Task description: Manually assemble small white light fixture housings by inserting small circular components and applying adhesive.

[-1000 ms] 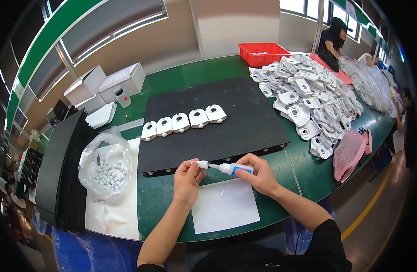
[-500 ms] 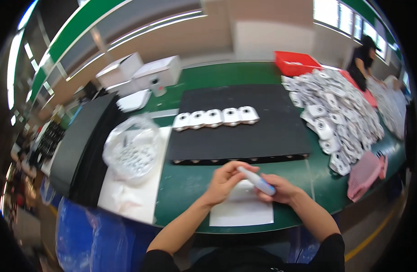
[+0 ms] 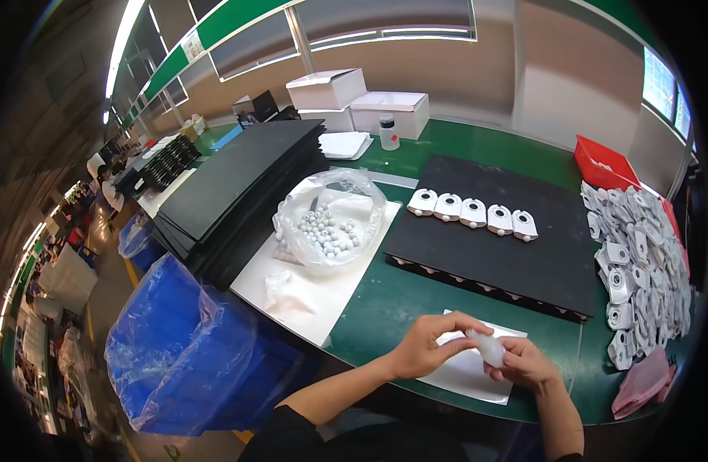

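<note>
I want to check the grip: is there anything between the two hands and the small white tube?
Nothing visible. The left hand and right hand both touch the white tube directly, above the white sheet.

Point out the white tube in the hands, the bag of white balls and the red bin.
white tube (image 3: 489,346), head view, its body.
bag of white balls (image 3: 331,219), head view, middle.
red bin (image 3: 604,165), head view, its wall.

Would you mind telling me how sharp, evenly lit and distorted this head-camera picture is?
Head view: strong fisheye, the green table edge bows and the corners go black; ceiling light strip glares at upper left; the white tube between left hand and right hand looks slightly soft; the row of white parts is fairly sharp.
</note>
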{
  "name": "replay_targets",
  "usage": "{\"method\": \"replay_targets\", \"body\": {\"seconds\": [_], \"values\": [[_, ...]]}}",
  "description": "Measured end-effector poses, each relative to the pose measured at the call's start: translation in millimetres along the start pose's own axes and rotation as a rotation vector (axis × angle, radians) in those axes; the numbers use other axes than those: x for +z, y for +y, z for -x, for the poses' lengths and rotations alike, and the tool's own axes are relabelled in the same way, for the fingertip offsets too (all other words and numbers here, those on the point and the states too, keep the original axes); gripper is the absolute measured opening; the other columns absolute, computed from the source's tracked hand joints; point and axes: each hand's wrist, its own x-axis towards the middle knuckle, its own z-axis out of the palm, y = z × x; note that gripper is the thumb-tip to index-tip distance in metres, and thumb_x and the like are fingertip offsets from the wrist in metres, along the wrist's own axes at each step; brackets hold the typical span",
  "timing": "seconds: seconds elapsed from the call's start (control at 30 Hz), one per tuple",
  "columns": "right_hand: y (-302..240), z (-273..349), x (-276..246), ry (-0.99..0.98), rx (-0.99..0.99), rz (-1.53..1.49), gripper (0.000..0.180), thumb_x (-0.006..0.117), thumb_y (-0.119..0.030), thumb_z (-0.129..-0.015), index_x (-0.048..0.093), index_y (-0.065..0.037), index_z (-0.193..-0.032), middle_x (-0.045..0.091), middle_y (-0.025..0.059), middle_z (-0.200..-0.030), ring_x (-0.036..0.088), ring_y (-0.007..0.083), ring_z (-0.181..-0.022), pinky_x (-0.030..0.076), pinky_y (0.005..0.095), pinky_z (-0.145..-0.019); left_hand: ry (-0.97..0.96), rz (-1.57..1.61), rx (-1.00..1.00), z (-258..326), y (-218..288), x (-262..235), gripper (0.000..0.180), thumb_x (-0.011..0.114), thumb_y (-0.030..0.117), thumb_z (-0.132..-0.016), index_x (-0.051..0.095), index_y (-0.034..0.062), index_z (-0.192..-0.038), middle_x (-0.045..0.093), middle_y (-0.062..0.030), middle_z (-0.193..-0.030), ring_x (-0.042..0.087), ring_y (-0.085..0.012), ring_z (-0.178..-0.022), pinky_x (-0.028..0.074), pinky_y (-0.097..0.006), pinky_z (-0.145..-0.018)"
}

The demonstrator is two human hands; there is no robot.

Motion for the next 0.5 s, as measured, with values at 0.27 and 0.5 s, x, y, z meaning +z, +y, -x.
{"method": "replay_targets", "body": {"seconds": [0.27, 0.5], "values": [[-18.1, 7.5, 14.9, 0.117, -0.199, 0.069, 0.046, 0.044, -0.023, -0.090, 0.035, 0.001, -0.127, 0.061, 0.0188, -0.091, 0.058, 0.0187, -0.078, 0.046, 0.0296, -0.074, 0.539, 0.005, -0.009, 30.5, 18.7, -81.9, 0.015, 0.053, -0.004, -0.082, 0.056, 0.0002, -0.097, 0.061, -0.0115, -0.094, 0.058, -0.0152, -0.087, 0.048, -0.027, -0.076], [-47.2, 11.5, 63.5, 0.286, -0.785, 0.988, 0.029, 0.058, 0.007, -0.070, 0.057, -0.004, -0.097, 0.062, 0.0096, -0.085, 0.059, 0.0187, -0.073, 0.047, 0.0280, -0.064, 1.130, -1.196, -0.048, 75.6, 0.9, -247.1, 0.014, 0.055, 0.012, -0.085, 0.059, 0.0017, -0.094, 0.064, -0.0108, -0.081, 0.062, -0.0170, -0.074, 0.047, -0.028, -0.067]]}}
